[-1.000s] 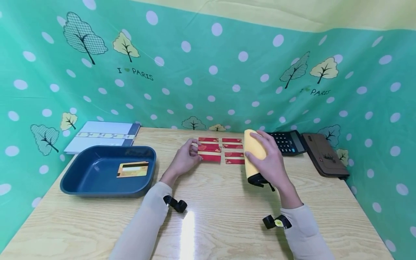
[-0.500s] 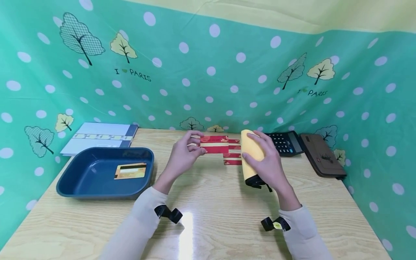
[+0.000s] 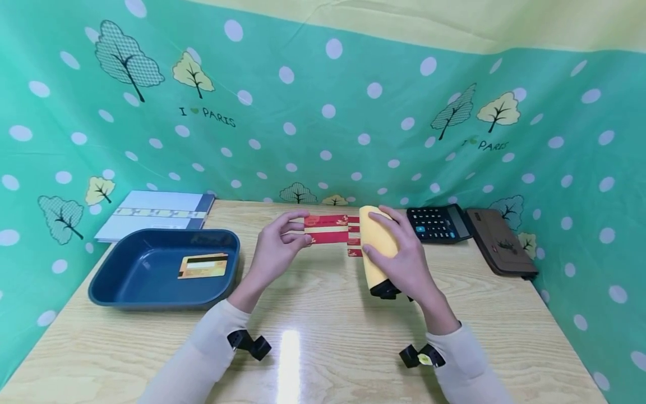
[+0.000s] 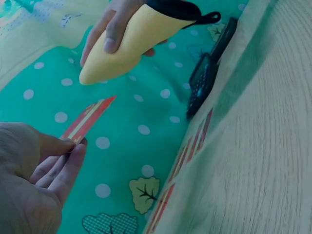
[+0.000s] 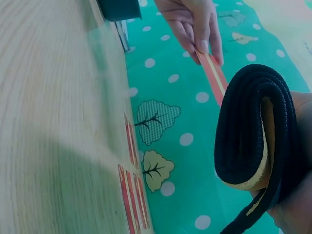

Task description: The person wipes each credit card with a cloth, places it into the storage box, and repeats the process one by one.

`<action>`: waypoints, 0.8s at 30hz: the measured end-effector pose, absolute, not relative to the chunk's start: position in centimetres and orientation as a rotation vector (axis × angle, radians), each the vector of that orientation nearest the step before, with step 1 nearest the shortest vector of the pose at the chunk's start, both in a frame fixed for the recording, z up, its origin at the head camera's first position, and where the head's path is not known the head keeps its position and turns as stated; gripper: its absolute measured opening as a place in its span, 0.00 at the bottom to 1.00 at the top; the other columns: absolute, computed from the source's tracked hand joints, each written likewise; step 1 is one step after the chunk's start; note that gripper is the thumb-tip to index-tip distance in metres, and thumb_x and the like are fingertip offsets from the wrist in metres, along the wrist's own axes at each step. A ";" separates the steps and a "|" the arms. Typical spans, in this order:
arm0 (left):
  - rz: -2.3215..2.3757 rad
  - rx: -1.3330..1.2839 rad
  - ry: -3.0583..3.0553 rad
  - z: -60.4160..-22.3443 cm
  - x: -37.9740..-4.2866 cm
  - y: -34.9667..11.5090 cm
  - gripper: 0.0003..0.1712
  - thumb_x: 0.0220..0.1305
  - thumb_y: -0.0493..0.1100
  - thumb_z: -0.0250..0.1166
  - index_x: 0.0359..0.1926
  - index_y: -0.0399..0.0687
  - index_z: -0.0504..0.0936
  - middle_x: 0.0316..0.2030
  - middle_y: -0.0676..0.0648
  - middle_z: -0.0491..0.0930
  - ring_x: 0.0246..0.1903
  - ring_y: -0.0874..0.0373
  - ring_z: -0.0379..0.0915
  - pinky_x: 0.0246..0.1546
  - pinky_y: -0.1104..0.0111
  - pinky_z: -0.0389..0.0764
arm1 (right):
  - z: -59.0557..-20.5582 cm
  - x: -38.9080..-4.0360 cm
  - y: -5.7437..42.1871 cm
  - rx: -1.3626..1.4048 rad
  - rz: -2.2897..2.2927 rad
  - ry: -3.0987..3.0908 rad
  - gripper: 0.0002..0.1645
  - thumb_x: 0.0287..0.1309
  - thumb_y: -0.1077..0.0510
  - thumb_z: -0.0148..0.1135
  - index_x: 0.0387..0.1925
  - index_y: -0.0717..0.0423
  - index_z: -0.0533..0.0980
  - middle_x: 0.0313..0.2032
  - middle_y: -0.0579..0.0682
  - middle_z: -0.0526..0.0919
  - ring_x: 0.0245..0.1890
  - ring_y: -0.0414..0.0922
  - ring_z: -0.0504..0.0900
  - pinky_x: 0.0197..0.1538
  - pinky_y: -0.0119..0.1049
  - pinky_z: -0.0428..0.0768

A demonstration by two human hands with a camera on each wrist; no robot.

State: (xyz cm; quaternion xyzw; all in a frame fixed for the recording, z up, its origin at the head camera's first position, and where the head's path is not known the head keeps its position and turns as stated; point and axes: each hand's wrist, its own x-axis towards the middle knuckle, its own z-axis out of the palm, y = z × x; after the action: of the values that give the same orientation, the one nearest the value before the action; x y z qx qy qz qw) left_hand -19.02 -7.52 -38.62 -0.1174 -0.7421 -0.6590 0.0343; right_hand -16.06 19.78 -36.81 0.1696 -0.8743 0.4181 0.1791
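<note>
In the head view, the yellow roll partly hides the red cards on the tabletop. Markings on the held card are illegible. The right wrist view crops the right hand and blue basin.

Your yellow, black-ended roll; to its left, your red, cream-striped card and blue tub; to its right, a brown case.

Your head view is bright, and a white stripe of glare shines on the flat, pale wooden table. Your wrist views are dimmer and hazy, with soft shadows. In the left one, the flat, rectangular red-and-gold card seems blurry.
</note>
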 end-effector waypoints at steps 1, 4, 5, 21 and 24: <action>-2.031 -0.363 -2.278 -38.6 -19.0 -7.5 0.27 0.65 0.30 0.70 0.64 0.46 0.79 0.48 0.34 0.86 0.45 0.46 0.89 0.46 0.63 0.92 | -36.8 -16.0 19.6 0.489 1.178 -2.469 0.39 0.56 0.59 0.77 0.69 0.43 0.75 0.75 0.48 0.66 0.70 0.52 0.69 0.51 0.42 0.77; -2.030 -0.361 -2.269 -38.6 -18.9 -7.4 0.27 0.65 0.30 0.69 0.64 0.46 0.79 0.47 0.36 0.87 0.44 0.47 0.90 0.46 0.59 0.92 | -36.8 -15.9 19.2 0.507 1.173 -2.457 0.39 0.55 0.60 0.77 0.69 0.43 0.75 0.75 0.49 0.67 0.72 0.52 0.67 0.54 0.44 0.77; -2.027 -0.360 -2.267 -38.6 -18.9 -7.3 0.27 0.65 0.30 0.69 0.64 0.46 0.79 0.47 0.36 0.87 0.44 0.48 0.90 0.46 0.58 0.92 | -36.8 -15.8 19.1 0.512 1.170 -2.453 0.39 0.55 0.60 0.77 0.69 0.44 0.75 0.75 0.49 0.67 0.72 0.52 0.68 0.53 0.46 0.78; -2.120 -0.355 -2.249 -38.4 -18.5 -7.0 0.27 0.67 0.30 0.68 0.65 0.46 0.79 0.50 0.32 0.85 0.45 0.47 0.89 0.45 0.65 0.91 | -37.8 -16.1 18.1 0.561 1.046 -2.447 0.39 0.54 0.59 0.78 0.68 0.44 0.76 0.73 0.53 0.69 0.68 0.53 0.75 0.47 0.47 0.84; -2.162 -0.348 -2.244 -38.3 -18.5 -6.8 0.26 0.68 0.30 0.67 0.65 0.46 0.79 0.52 0.32 0.85 0.46 0.50 0.89 0.46 0.66 0.91 | -37.8 -16.1 18.2 0.556 1.045 -2.453 0.39 0.54 0.58 0.78 0.68 0.44 0.76 0.73 0.52 0.69 0.68 0.53 0.75 0.47 0.47 0.83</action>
State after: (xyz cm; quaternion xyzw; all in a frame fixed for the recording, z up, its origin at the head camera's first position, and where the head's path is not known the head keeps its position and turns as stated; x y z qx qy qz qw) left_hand -18.48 -6.84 -38.34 -0.1111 -0.7158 -0.6894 0.0031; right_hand -16.14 18.17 -37.82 0.1996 -0.8810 0.3753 0.2076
